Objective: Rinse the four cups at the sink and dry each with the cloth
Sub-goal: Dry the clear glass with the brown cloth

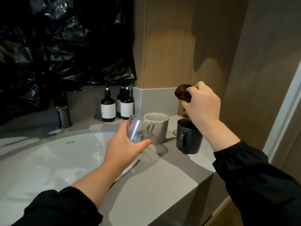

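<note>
- Clear glass cup point(139, 131): we hold it in our left hand point(125, 146), tilted, mouth pointing up and right, just above the table point(154, 185) edge between the sink point(48, 160) and the mugs. Left hand is closed around its lower body, thumb along the bottom side.
- Brown cloth point(182, 93): bunched up in our right hand point(202, 105), which is clenched on it and raised above the dark mug point(189, 137). Cloth and glass are well apart, not touching.
- Step in hand, our guess: drying the glass. To do it well we bring the cloth down to the open mouth, push a wad inside, turn the glass against it, then wipe the outside and the rim. Keep the left grip low so the rim stays free; glass is likely wet and slick, so hold firm, not at the fingertips.
- Grey mug point(157, 128) stands upright on the table just behind the glass; the dark mug stands to its right, handle toward us. A fourth cup is mostly hidden behind our right wrist; we can't tell its kind.
- Writing: small grey brand mark on the sink rim, reads roughly "FAENZA", not sure. Amber pump bottles point(117, 106) at the back carry white labels, print too small to read.
- Faucet point(63, 116) sits left of the bottles; no water seen running.
</note>
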Tool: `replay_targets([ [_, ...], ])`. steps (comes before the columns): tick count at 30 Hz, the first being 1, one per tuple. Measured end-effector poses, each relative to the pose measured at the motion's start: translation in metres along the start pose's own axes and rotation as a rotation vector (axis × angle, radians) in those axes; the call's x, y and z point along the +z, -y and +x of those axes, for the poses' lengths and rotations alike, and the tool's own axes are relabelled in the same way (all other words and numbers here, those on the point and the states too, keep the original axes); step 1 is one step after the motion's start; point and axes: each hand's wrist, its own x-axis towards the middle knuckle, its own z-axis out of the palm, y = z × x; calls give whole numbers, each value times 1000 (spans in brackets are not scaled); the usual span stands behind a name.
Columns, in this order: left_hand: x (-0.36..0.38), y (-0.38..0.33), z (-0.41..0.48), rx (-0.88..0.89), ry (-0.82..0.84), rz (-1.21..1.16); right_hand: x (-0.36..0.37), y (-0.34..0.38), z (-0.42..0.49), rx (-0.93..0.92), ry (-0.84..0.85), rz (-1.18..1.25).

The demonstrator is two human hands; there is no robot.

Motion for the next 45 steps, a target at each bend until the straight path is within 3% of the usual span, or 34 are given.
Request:
replay_targets([
  [4,-30,15,6,-141,-30,-124,9,61,-3,-239,-24,141],
  [8,-69,39,10,-296,-41,-279,26,128,-10,-305,-18,387],
  [10,-88,52,9,-365,-12,-388,33,162,-15,-238,54,600],
  [15,-127,71,7,-530,-17,-556,60,212,-28,57,489,1106],
  [19,-141,79,5,-571,-33,-668,67,223,-45,101,550,1283],
  [25,-153,95,12,-709,-10,-794,74,222,-67,-296,635,1174],
  [30,-166,110,9,-638,112,-670,78,224,-77,-388,604,1159],
  [35,-162,108,5,-613,130,-637,77,227,-84,-437,434,1182],
  [40,-154,103,3,-665,36,-602,75,230,-89,-723,91,1022],
  [45,-148,99,4,-715,-29,-544,77,231,-86,-724,76,940],
])
